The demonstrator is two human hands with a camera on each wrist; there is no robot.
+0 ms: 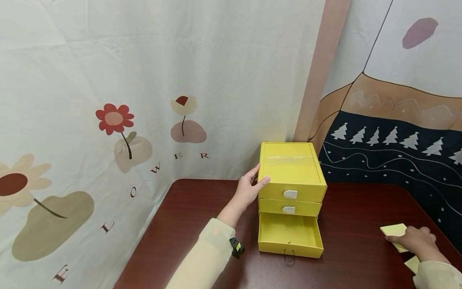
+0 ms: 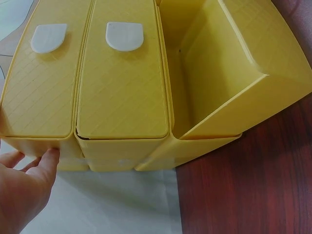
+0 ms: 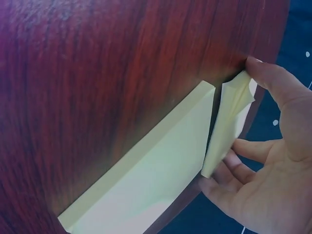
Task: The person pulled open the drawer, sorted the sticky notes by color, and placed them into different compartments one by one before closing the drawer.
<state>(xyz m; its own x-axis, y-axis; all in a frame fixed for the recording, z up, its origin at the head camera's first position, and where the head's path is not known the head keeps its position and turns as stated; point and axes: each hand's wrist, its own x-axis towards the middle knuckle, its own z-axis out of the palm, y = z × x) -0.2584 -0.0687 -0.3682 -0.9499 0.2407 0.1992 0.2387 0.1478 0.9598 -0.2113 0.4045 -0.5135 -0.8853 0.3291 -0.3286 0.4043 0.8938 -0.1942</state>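
Observation:
A yellow drawer unit (image 1: 291, 162) stands on the table, its bottom drawer (image 1: 290, 245) pulled out and bare inside. The upper two drawers, with white tabs (image 2: 125, 36), are closed. My left hand (image 1: 249, 186) rests against the unit's upper left edge, thumb at the top and fingers along the side. At the table's right, my right hand (image 1: 418, 241) pinches a pale yellow sticky note pad (image 3: 230, 122) between thumb and fingers; its top sheet looks creased. A thicker pale yellow sticky note pad (image 3: 146, 165) lies on the table close beside it.
The dark red wooden table (image 1: 202, 216) ends near my right hand. A thin dark loop (image 1: 289, 257) hangs at the front of the bottom drawer. Behind stands a pale printed curtain (image 1: 231, 80), with a dark tree-patterned cloth (image 1: 397, 160) at right.

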